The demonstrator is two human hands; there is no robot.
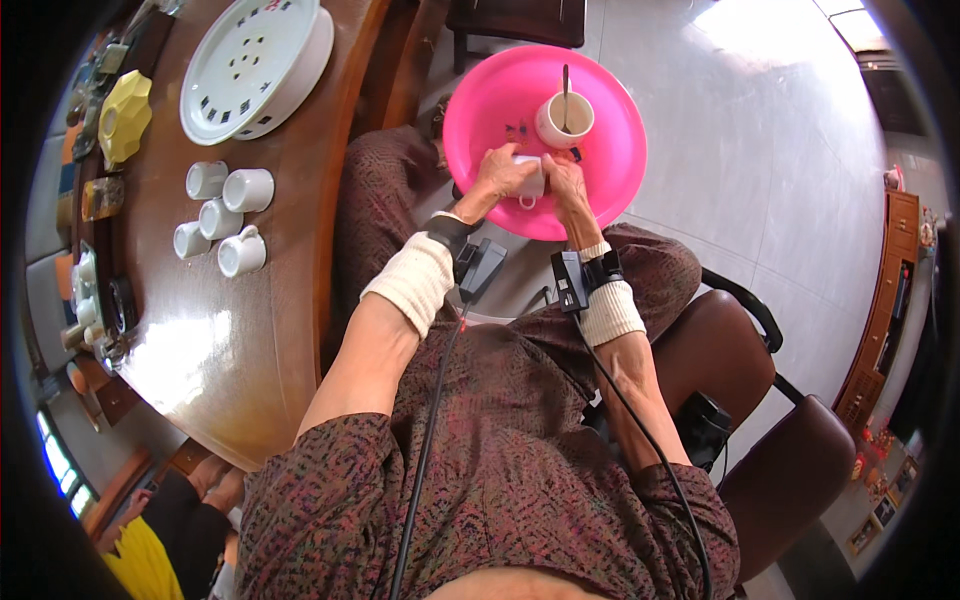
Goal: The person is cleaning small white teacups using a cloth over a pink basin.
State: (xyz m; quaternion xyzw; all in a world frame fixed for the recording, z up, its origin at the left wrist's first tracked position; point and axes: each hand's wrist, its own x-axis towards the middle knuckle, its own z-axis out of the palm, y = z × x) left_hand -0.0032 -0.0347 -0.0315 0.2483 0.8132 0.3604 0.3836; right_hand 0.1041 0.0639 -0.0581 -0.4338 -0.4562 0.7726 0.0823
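Note:
Over a round bright pink basin [615, 135], a small white cup [528, 182] is held between my two hands, its handle toward me. My left hand [503, 172] is closed around the cup's left side. At its right side, my right hand [567, 184] has its fingers bent against the rim; the fingertips are partly hidden. Just beyond them in the basin stands a larger white mug [556, 138] with a metal spoon [565, 90] leaning upright in it.
Several white cups [240, 253] stand on the brown wooden table [290, 330] at left, near a large white round tray [225, 75] and a yellow faceted dish [125, 115]. Brown chairs [715, 350] are at my right. Another person [165, 530] sits at lower left.

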